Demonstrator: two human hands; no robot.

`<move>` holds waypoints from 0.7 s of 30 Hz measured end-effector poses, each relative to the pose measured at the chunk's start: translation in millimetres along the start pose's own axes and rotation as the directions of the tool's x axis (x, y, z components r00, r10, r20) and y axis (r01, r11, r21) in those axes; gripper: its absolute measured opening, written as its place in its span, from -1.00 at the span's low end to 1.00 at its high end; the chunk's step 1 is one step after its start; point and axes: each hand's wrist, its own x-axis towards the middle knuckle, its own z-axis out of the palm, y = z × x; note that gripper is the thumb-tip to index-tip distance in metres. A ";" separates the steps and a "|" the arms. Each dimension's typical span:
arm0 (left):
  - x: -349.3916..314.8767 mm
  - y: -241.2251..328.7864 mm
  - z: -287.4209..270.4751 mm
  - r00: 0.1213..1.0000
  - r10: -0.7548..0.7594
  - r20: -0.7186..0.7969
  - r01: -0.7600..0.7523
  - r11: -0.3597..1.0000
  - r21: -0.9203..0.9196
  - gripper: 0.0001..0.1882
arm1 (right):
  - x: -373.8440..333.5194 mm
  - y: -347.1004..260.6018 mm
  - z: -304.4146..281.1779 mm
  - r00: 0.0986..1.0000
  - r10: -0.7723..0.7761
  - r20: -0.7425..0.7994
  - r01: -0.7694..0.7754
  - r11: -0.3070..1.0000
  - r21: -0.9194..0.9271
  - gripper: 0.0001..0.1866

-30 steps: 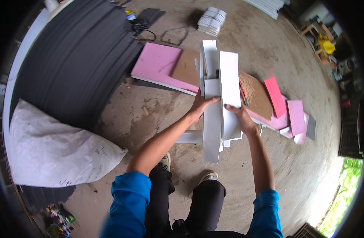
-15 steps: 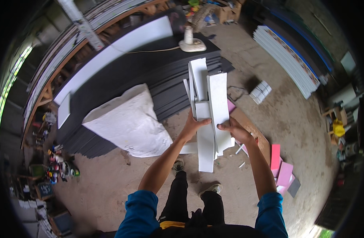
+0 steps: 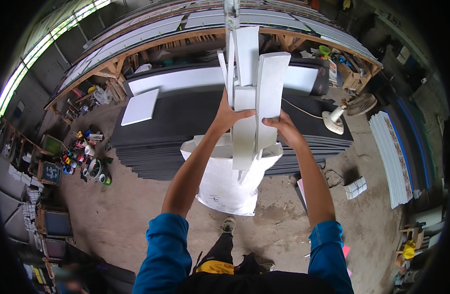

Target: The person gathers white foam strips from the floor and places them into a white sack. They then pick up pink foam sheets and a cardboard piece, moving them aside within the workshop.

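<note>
A loose bundle of long white foam-board strips [image 3: 273, 81] is squeezed upright between my two hands. My left hand [image 3: 230, 116] grips its left side, the thumb lying across a front strip. On the right side, my right hand [image 3: 286, 128] is closed around the edge with its thumb on the front. The fingers behind the bundle are hidden. The strips stick out at uneven heights. Their lower ends overlap the mouth of a large white woven sack [image 3: 217, 183]; whether they are inside it or only in front of it, I cannot tell.
Behind the sack lies a wide stack of black sheets [image 3: 166, 117], bearing a white panel [image 3: 140, 107] and a white fan [image 3: 334, 120]. White sheets [image 3: 392, 161] lean at right. Paint pots [image 3: 95, 169] and tubs crowd the floor at left. A white bundle [image 3: 356, 187] sits on the floor.
My view has swung left and up toward the black stack. The strips, still in both hands, have come from beside the sack to over its mouth.
</note>
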 end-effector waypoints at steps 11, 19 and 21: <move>-17.4 -123.5 -105.2 0.987 -0.050 -0.151 0.049 0.999 -0.015 -0.12 | 112.8 129.7 43.6 0.978 0.141 0.153 -0.129 0.988 -0.087 -0.37; -54.2 -165.4 -95.3 0.965 -0.182 -0.187 0.179 0.983 -0.035 -0.15 | 99.1 173.1 43.0 0.976 0.197 0.089 -0.198 0.980 0.005 -0.23; -52.1 -163.1 -95.8 0.966 -0.203 -0.162 0.203 0.979 -0.017 -0.17 | 94.7 164.4 43.4 0.975 0.207 0.075 -0.206 0.978 -0.028 -0.32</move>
